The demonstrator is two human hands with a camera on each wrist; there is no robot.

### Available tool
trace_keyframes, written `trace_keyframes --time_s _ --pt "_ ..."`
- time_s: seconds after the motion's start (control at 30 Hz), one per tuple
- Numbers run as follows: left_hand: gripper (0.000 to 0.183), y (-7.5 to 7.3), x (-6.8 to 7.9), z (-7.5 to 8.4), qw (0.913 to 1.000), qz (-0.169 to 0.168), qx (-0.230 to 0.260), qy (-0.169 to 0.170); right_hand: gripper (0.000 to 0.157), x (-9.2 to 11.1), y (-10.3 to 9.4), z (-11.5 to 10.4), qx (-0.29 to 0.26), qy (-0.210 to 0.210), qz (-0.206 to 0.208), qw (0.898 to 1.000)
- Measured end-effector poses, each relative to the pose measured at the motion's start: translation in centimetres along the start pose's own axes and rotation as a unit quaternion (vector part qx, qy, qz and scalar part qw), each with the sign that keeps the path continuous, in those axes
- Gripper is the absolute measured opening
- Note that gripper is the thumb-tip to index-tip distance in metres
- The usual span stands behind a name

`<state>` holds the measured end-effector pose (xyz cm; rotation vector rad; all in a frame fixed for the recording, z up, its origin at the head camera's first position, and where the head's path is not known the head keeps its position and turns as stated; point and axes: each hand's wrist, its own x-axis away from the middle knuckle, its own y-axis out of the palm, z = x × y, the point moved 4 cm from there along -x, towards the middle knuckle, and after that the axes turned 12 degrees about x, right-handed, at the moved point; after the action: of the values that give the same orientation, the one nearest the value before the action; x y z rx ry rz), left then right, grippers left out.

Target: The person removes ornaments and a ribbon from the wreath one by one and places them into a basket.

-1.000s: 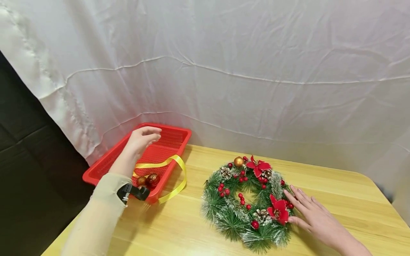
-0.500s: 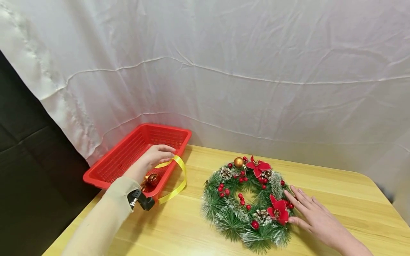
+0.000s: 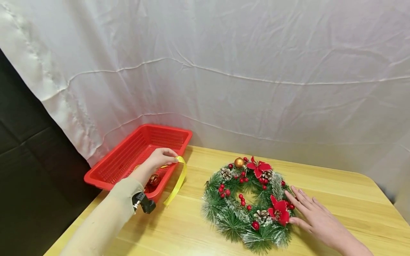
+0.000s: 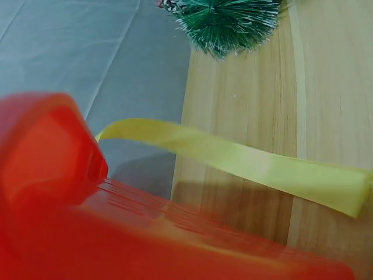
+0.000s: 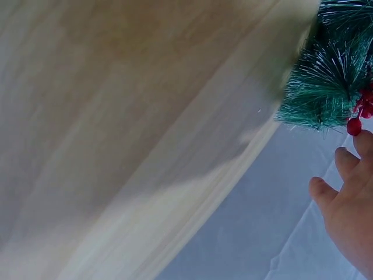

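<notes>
My left hand (image 3: 160, 159) pinches a yellow ribbon (image 3: 180, 181) at the right rim of a red plastic basket (image 3: 125, 149). One end of the ribbon hangs outside over the table; in the left wrist view the ribbon (image 4: 233, 157) stretches past the basket's side. Shiny brown ornament balls (image 3: 154, 180) lie in the basket, partly hidden behind my forearm. A green wreath (image 3: 221, 213) with red flowers, berries, pinecones and a gold ball lies flat on the table. My right hand (image 3: 315, 218), fingers spread, rests at the wreath's right edge beside a red flower (image 3: 278, 210).
The light wooden table (image 3: 352, 199) runs to a rounded corner at the back right. A pale fabric curtain (image 3: 243, 71) hangs behind it, and dark cloth (image 3: 35, 170) hangs at the far left.
My left hand has come down from above the basket to its right rim and taken hold of the yellow ribbon, whose hanging end has shifted slightly. My right hand has stayed at the wreath.
</notes>
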<state>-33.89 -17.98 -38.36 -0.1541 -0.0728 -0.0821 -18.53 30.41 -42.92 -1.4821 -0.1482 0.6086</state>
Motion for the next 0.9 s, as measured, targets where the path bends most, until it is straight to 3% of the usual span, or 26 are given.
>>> trace_keyframes --time_s 0.1,0.4,0.67,0.9 --pt "0.016 -0.1 0.1 0.1 1.0 0.005 0.003 -0.003 0.074 0.1 0.0 0.0 0.002 0.0 0.001 1.0" --pt "0.01 -1.8 0.3 1.6 0.9958 0.025 0.086 0.017 0.075 0.2 0.0 0.2 -0.005 0.004 -0.001 1.0" --pt "0.003 -5.4 1.4 4.3 0.9768 0.057 0.202 0.044 0.075 0.1 0.1 0.2 0.003 0.002 0.0 1.0" --pt "0.003 -8.1 2.4 5.8 0.9631 0.083 0.248 0.064 0.075 0.2 -0.1 0.1 0.003 -0.004 0.007 1.0"
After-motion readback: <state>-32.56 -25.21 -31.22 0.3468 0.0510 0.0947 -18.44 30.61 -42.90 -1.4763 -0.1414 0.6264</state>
